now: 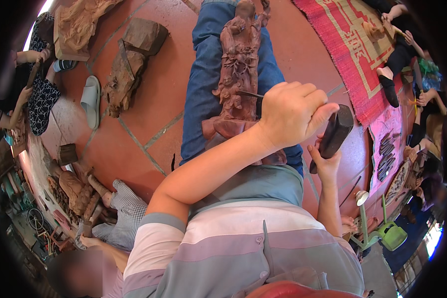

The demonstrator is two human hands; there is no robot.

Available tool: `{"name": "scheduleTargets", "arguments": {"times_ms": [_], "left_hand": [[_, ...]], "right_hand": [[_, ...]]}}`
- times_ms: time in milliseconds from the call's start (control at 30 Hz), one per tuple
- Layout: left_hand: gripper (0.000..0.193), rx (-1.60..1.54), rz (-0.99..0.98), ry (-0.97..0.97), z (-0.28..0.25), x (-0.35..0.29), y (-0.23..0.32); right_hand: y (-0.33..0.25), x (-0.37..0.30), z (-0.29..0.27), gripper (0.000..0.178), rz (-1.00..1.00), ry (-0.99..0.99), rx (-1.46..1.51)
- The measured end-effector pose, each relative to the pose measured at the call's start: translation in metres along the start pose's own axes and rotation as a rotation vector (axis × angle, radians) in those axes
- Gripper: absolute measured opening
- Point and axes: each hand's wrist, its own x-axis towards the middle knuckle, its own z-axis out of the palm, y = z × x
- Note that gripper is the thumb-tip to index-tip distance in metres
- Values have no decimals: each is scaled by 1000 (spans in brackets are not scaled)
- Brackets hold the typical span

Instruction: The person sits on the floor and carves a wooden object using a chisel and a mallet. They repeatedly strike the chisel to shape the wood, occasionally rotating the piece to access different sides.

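Note:
A reddish-brown carved wooden statue [240,64] lies lengthwise between my jeans-clad legs, its base toward my lap. My left hand [292,109] is closed in a fist around a carving chisel [251,94], whose handle is hidden by the fingers. The chisel's thin dark blade points left, its tip at the carving on the statue's lower part. To the right, my right hand [328,163] grips a dark, block-shaped mallet [337,131]. The mallet's upper end is close beside my left thumb; whether they touch, I cannot tell.
Rough carved wood blocks [126,74] and a grey slipper [90,102] lie on the red tile floor to my left. A red patterned mat [340,64] and a pink sheet with several chisels [386,154] are at right. Other people work along both sides. A green lamp [392,236] stands lower right.

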Motion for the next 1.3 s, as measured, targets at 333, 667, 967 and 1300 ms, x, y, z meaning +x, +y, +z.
{"name": "scheduleTargets", "arguments": {"times_ms": [333,667,967,1300], "left_hand": [[17,104,-159,-236,-21,-3,39],[74,520,-761,-951,-115,9,33],[26,-22,-630,-500,-130,12,43],[23,-173,157,-491,-39,1,49]], "right_hand": [[-3,-14,0,26,4,35,35],[22,-18,2,30,80,-121,-29],[21,-9,-3,31,-4,-88,-9],[15,-7,-33,43,-149,-14,191]]}}
